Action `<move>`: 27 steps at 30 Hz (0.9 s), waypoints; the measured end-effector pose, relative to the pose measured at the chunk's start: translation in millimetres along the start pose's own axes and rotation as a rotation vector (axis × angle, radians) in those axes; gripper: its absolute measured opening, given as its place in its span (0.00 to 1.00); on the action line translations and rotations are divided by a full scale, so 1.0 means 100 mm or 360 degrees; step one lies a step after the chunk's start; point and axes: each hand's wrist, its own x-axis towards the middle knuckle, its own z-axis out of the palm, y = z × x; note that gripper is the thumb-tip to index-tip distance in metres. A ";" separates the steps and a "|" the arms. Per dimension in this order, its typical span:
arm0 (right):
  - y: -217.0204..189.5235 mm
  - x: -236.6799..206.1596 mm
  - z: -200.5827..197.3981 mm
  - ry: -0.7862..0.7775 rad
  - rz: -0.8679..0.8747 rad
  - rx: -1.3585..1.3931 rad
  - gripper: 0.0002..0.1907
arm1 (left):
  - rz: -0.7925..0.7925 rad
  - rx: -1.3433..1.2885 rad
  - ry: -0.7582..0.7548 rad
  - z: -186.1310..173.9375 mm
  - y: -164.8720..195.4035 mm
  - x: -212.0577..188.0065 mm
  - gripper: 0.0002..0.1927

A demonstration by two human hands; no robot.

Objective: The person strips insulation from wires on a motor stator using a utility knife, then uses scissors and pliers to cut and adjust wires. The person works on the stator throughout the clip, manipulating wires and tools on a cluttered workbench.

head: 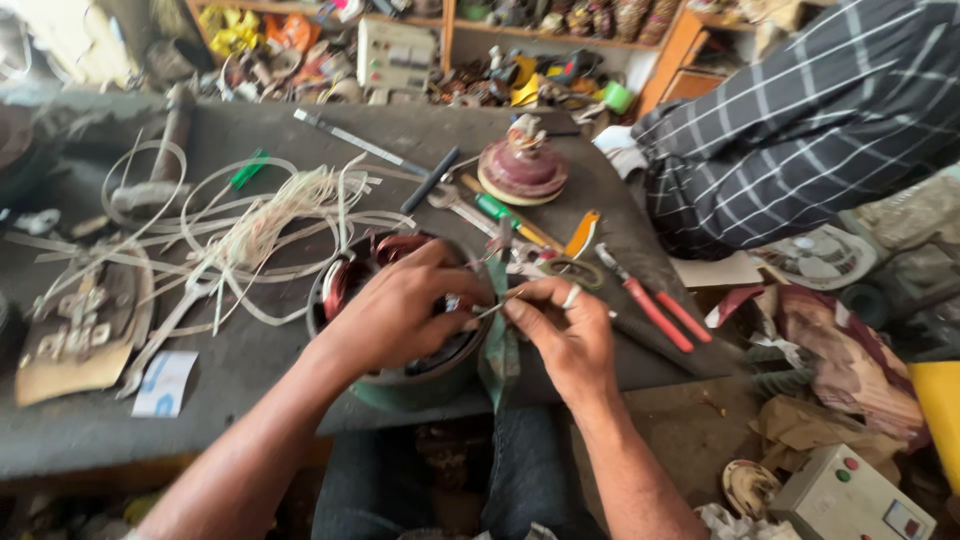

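1. Your left hand (400,305) lies spread over the round grey motor stator with copper-red windings (395,330) at the front edge of the dark worktable (250,360); keep it pressing so the stator can't roll.
2. Your right hand (560,335) has its fingertips pinched shut on a thin pale wire lead (497,303) beside the stator rim. Pull gently, it probably kinks easily.
3. Can't tell where the lead ends; your left hand hides the slots. The red-handled pliers (655,312) sit just right of it.
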 end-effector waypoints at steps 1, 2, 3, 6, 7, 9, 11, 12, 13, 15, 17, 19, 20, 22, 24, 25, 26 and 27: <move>-0.05 -0.03 0.03 0.0016 -0.0047 -0.0017 0.06 | 0.0045 0.0006 -0.0036 0.01 -0.02 0.02 0.12; -0.11 -0.06 0.06 0.0023 -0.0151 -0.0237 0.05 | 0.0042 0.0026 -0.0075 0.00 -0.03 0.03 0.11; -0.19 -0.11 0.09 0.0033 -0.0260 -0.0455 0.04 | 0.0042 0.0046 -0.0116 -0.01 -0.04 0.05 0.10; -0.42 -0.26 0.23 -0.0014 -0.0579 -0.0871 0.03 | 0.0012 0.0156 -0.0184 -0.11 -0.06 0.03 0.11; -0.47 -0.33 0.31 -0.0049 -0.0675 -0.0970 0.04 | -0.0012 0.0195 -0.0200 -0.14 -0.05 0.01 0.13; -0.51 -0.42 0.51 -0.0079 -0.0894 -0.1201 0.05 | 0.0034 0.0143 -0.0062 -0.23 -0.04 -0.07 0.12; -0.47 -0.47 0.69 -0.0055 -0.1052 -0.1371 0.06 | 0.0002 0.0089 0.0020 -0.31 -0.02 -0.15 0.11; -0.43 -0.49 0.77 -0.0020 -0.1099 -0.1427 0.07 | -0.0056 0.0059 0.0034 -0.35 0.00 -0.21 0.11; -0.39 -0.51 0.81 0.0013 -0.1147 -0.1484 0.07 | -0.0115 0.0028 0.0051 -0.38 0.01 -0.28 0.10; -0.34 -0.53 0.83 0.0085 -0.1162 -0.1396 0.10 | -0.0168 0.0107 0.0116 -0.41 0.03 -0.41 0.10; -0.31 -0.54 0.77 0.0101 -0.1105 -0.1262 0.12 | -0.0218 0.0160 0.0174 -0.45 0.04 -0.55 0.10; -0.32 -0.54 0.66 0.0060 -0.0969 -0.1090 0.13 | -0.0263 0.0179 0.0220 -0.47 0.04 -0.70 0.12; -0.34 -0.53 0.61 0.0096 -0.0920 -0.1062 0.14 | -0.0256 0.0217 0.0245 -0.48 0.03 -0.77 0.13; -0.36 -0.49 0.52 0.0170 -0.0820 -0.1016 0.16 | -0.0237 0.0283 0.0296 -0.47 0.01 -0.87 0.14; -0.36 -0.47 0.51 0.0127 -0.0890 -0.1178 0.16 | -0.0210 0.0318 0.0333 -0.44 -0.04 -0.91 0.17; -0.36 -0.47 0.53 0.0102 -0.0920 -0.1259 0.17 | -0.0200 0.0334 0.0350 -0.43 -0.06 -0.93 0.19; -0.35 -0.47 0.56 0.0088 -0.0974 -0.1338 0.15 | -0.0159 0.0339 0.0365 -0.40 -0.08 -0.93 0.19; -0.34 -0.49 0.60 0.0074 -0.1033 -0.1415 0.13 | -0.0117 0.0348 0.0384 -0.35 -0.10 -0.93 0.19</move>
